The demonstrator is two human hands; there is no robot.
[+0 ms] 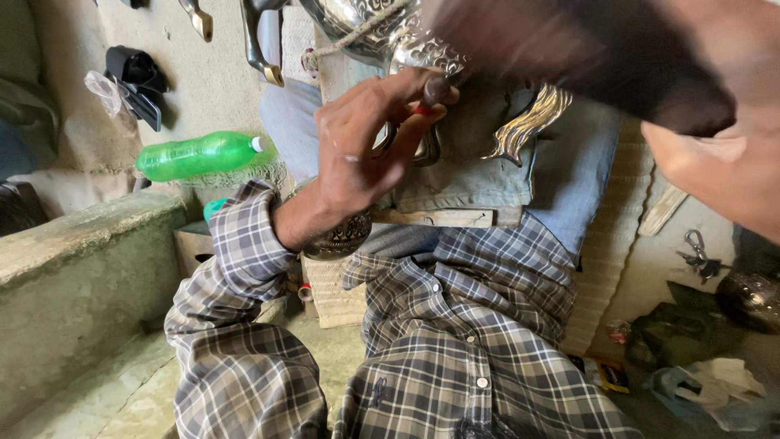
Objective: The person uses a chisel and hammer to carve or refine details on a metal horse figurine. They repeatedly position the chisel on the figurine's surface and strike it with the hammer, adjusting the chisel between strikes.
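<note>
My left hand (366,138) grips a small dark punch-like tool (435,88) with a red band, its tip set against an embossed silver metal vessel (382,24) resting on a folded cloth (467,175) over my lap. My right hand (715,162) is raised at the upper right, blurred, closed on a dark wooden hammer-like object (593,49). A curved silver handle piece (528,126) of the vessel lies on the cloth below the tool.
A green plastic bottle (203,154) lies at the left by a concrete ledge (89,244). Metal handles (260,49) hang on the wall. A wooden block (439,218) sits under the cloth. Keys (699,256), rags and another metal piece (751,297) are at right.
</note>
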